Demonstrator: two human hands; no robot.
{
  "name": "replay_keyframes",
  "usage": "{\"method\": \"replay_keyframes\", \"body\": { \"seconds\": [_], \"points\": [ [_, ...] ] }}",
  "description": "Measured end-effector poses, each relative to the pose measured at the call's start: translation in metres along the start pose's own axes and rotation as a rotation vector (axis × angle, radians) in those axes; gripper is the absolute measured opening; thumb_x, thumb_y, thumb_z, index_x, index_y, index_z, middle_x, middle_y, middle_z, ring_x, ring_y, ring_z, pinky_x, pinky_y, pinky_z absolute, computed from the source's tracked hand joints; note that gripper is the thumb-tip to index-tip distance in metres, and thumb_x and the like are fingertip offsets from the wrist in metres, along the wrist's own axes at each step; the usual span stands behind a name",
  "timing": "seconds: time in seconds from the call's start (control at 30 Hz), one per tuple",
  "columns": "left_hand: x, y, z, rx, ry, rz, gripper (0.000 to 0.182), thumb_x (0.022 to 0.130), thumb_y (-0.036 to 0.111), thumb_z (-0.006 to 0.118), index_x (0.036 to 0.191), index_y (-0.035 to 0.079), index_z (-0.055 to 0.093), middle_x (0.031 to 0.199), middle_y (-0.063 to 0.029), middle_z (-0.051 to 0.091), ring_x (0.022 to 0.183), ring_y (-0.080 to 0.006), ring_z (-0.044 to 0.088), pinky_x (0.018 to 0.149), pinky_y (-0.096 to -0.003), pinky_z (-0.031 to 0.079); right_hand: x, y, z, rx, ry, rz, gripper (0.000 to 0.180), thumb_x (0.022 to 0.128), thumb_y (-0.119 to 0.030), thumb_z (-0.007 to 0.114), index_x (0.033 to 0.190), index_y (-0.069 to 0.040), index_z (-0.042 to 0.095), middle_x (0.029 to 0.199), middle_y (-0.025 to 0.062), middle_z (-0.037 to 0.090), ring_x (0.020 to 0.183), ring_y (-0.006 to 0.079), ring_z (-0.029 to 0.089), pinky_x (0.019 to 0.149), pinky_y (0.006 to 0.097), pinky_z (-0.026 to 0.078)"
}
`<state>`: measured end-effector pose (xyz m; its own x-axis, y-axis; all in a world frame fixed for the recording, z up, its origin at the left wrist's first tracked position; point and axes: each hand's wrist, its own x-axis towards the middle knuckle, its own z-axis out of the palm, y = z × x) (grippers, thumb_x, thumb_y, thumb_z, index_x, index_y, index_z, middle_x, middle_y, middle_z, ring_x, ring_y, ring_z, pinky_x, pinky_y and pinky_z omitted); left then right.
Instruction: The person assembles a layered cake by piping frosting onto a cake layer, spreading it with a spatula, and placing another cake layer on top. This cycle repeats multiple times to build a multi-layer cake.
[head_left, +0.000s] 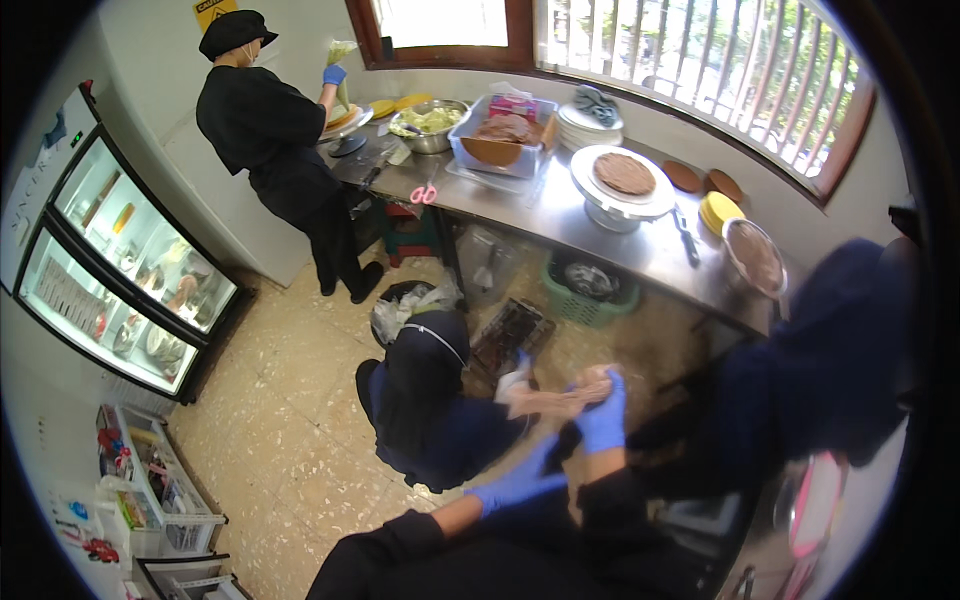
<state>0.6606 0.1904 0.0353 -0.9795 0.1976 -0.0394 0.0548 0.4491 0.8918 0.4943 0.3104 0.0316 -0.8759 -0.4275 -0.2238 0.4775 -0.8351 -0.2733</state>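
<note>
My right hand, in a blue glove, grips a clear piping bag filled with light brown cream. The bag sags to the left, blurred by motion. Lower and to the left, my left hand, also gloved, is apart from the bag with its fingers spread and holds nothing. Beyond the bag, a cake turntable on the steel table carries a brown-coated cake layer. A long-handled spatula or knife lies beside it, near a metal bowl of brown cream.
A person crouches close in front, by a black crate and a green basket. Another person is close on the right. A third pipes at the far left. A plastic tub stands on the steel table.
</note>
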Motion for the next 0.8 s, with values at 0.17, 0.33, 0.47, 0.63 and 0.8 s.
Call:
{"method": "replay_keyframes", "body": {
  "seconds": [0.17,0.33,0.47,0.63,0.8],
  "points": [
    [-0.015,0.053,-0.008,-0.483,0.46,0.093,0.072,0.081,0.014,0.075,0.138,0.001,0.033,0.135,-0.0104,0.042,0.122,-0.0172,0.044,0.105,-0.0319,0.037,-0.109,0.067,0.034,-0.132,0.171,-0.127,0.03,0.09,-0.042,0.05,0.089,-0.012,0.053,0.085,0.007,0.059,0.078,0.0244,0.059,0.079,0.0398,0.051],
    [-0.051,0.077,-0.006,-0.818,0.303,-0.063,0.022,0.098,0.02,0.043,0.08,0.009,0.046,0.077,-0.0001,0.048,0.072,-0.0132,0.048,0.066,-0.0274,0.044,-0.189,0.103,0.013,-0.13,0.042,0.038,0.045,0.084,-0.063,0.051,0.098,-0.02,0.058,0.089,-0.0027,0.059,0.082,0.013,0.054,0.075,0.0298,0.046],
    [-0.052,0.087,0.021,-0.706,0.224,-0.308,0.037,0.09,0.038,0.063,0.087,0.001,0.058,0.067,-0.0007,0.051,0.059,-0.0097,0.046,0.051,-0.0286,0.041,-0.286,0.091,-0.007,-0.558,0.242,0.224,0.049,0.09,-0.057,0.048,0.093,-0.011,0.064,0.08,0.0021,0.063,0.068,0.0154,0.056,0.057,0.0288,0.044],
    [-0.087,0.117,0.067,-0.363,-0.146,-0.22,0.032,0.092,0.034,0.061,0.098,0.002,0.06,0.078,-0.0003,0.055,0.069,-0.0116,0.052,0.062,-0.0251,0.046,-0.404,0.055,-0.011,-0.906,0.56,-0.261,0.048,0.088,-0.051,0.053,0.099,-0.006,0.067,0.085,0.0061,0.067,0.073,0.0166,0.062,0.063,0.0288,0.05],
    [-0.124,0.176,0.138,-0.283,-0.625,0.03,0.031,0.092,0.033,0.06,0.099,0.003,0.059,0.079,-0.0004,0.055,0.07,-0.0118,0.052,0.063,-0.0252,0.047,-0.493,0.052,-0.006,-0.842,0.677,-0.61,0.042,0.086,-0.044,0.057,0.102,-0.006,0.065,0.09,0.0057,0.065,0.079,0.0159,0.06,0.068,0.0291,0.049]
  ]
}}
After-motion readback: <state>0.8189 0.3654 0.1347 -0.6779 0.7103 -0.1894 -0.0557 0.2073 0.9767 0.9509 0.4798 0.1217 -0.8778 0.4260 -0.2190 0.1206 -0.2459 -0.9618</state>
